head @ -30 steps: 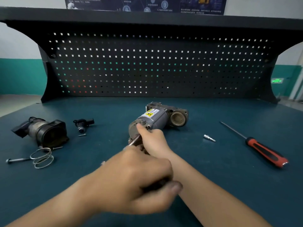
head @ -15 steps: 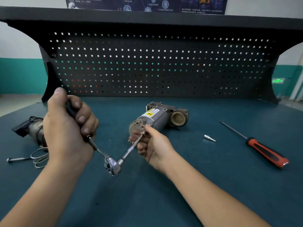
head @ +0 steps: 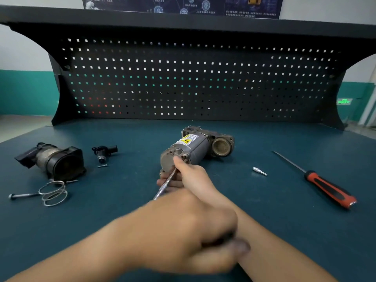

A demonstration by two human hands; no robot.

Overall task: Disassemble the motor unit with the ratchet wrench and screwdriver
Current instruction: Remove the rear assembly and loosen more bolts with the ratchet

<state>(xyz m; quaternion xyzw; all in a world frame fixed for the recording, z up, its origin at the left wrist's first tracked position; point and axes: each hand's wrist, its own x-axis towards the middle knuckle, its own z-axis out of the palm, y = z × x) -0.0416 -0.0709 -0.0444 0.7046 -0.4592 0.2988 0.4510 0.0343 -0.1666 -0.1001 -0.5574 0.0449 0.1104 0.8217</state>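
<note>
The grey motor unit [head: 191, 146] with a yellow warning label lies on its side mid-bench. The ratchet wrench's silver extension bar [head: 165, 186] runs from the motor's near end cap toward me. My right hand [head: 189, 176] grips that bar close to the cap, thumb up against the cap. My left hand [head: 183, 233], blurred and low in the view, grips the wrench's dark handle above my right forearm. The wrench head is hidden under my left hand. The red-and-black screwdriver [head: 325, 187] lies on the bench at the right.
A removed dark housing [head: 53, 160] sits at the left, with a small black part [head: 104, 152], a loose screw [head: 102, 165], a wire spring [head: 54, 193] and a long bolt [head: 22, 195] near it. A small silver bit [head: 259, 171] lies right of the motor. A pegboard [head: 193, 82] closes the back.
My left hand has swung the wrench handle from up at the left down and rightward over my right forearm. The right hand stays on the extension bar at the motor.
</note>
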